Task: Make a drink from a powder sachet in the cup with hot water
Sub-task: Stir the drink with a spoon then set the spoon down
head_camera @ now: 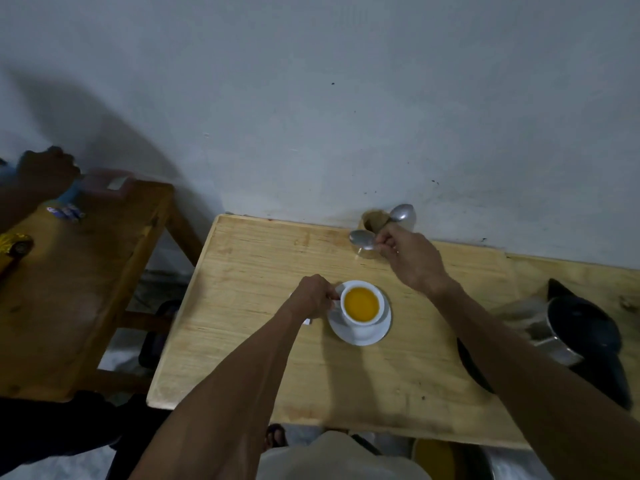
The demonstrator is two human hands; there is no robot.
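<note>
Cup (pixel 362 304), full of orange drink, sits on a saucer (pixel 360 332) mid-table, its handle pinched by the left hand (pixel 313 296). The right hand (pixel 408 258) pinches a spoon (pixel 362 239) at the holder (pixel 372 225) by the table's (pixel 263 271) far edge. Powder and water look in; stirring likely remains.

1. I see the round white ceramic cup (pixel 362 306) upright on a white saucer (pixel 360 336) near the middle of the pale wooden worktop (pixel 259 271), filled with orange-yellow drink (pixel 362 303).
2. My left hand (pixel 313 296) grips its handle.
3. A shiny metal spoon (pixel 362 238) is pinched in my right hand (pixel 408 258), raised at the worktop's far edge.
4. A white sachet scrap (pixel 307 321) peeks from under my left hand.
</note>
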